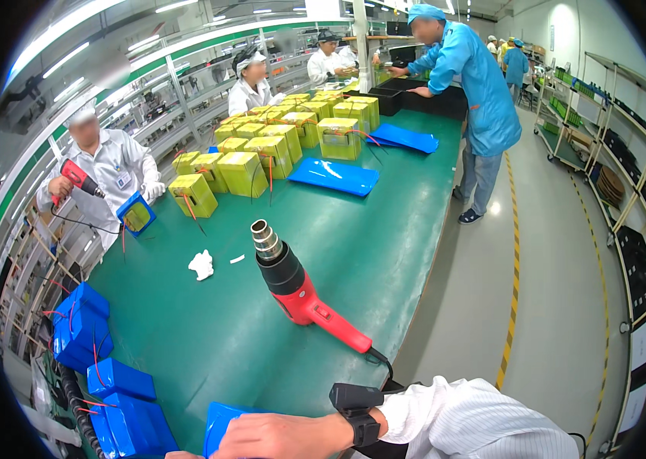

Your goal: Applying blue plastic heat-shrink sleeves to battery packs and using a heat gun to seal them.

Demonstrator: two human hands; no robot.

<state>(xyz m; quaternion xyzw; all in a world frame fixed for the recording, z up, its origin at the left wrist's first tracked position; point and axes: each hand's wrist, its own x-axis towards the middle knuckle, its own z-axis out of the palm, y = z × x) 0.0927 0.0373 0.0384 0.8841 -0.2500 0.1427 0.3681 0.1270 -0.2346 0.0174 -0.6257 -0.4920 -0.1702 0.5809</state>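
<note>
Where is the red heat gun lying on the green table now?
In the head view, the red heat gun lies on the green table near its right edge, nozzle pointing away, just beyond the person's right hand, which rests on a blue pack.

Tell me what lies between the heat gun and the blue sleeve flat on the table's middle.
Only bare green table between the heat gun and the blue sleeve, in the head view.

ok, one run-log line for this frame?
right hand: resting on blue wrapped rectangular pack | left hand: barely in view | red-and-black heat gun: lying untouched on green table | yellow packs: far end
</note>
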